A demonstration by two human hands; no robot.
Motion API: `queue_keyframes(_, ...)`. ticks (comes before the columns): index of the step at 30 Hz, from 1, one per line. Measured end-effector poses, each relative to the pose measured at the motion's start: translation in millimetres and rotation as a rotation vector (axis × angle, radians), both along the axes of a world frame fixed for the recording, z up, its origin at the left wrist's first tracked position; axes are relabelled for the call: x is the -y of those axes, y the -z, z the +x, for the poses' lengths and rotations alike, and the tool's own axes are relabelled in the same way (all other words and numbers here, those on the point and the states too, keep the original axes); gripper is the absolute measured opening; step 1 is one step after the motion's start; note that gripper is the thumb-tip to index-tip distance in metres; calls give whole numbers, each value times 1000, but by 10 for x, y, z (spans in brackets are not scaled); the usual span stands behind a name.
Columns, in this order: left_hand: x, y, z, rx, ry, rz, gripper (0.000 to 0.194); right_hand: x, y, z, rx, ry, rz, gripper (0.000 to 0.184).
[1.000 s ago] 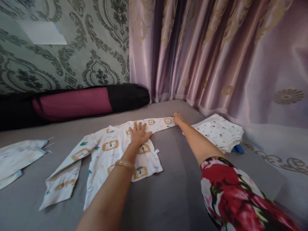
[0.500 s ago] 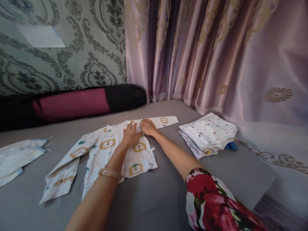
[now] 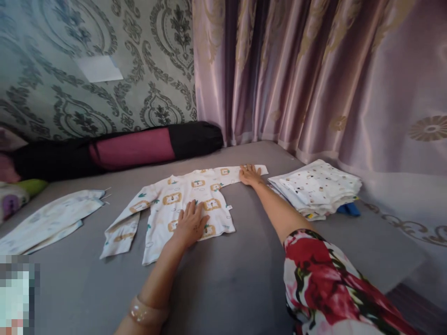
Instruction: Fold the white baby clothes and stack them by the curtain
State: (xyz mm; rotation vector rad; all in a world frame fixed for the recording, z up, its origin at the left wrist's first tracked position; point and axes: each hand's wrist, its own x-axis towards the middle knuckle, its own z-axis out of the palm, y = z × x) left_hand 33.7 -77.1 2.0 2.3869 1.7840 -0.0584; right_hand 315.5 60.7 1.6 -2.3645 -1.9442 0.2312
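A small white long-sleeved shirt (image 3: 188, 186) printed with tan lion faces and green leaves lies spread on the grey bed sheet (image 3: 223, 288). My left hand (image 3: 191, 223) rests on the lower body of the shirt, fingers spread and palm down. Farther off, my right hand (image 3: 250, 175) lies flat with its fingers apart on the right-hand sleeve, close to the cuff. The other sleeve is bent and points toward the near left. A bangle circles my left wrist.
Just right of the sleeve is a stack of folded clothes (image 3: 317, 186), with a blue piece (image 3: 349, 209) under it. Pale clothing with strings (image 3: 66, 216) lies at left. A black and maroon long bag (image 3: 136, 148) lines the wall; curtains (image 3: 279, 79) hang behind.
My right hand has slid outward along the sleeve toward the cuff. My left hand has come down from the upper chest to the lower front. The view has turned somewhat left.
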Motion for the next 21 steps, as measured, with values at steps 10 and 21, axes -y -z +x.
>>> queue_keyframes(10, 111, 20, 63, 42, -39, 42, 56, -25, -91, -63, 8, 104, -20, 53)
queue_keyframes(21, 108, 29, 51, 105, -26, 49, 56, 3, -113, -1648, -149, -459, 61, 58)
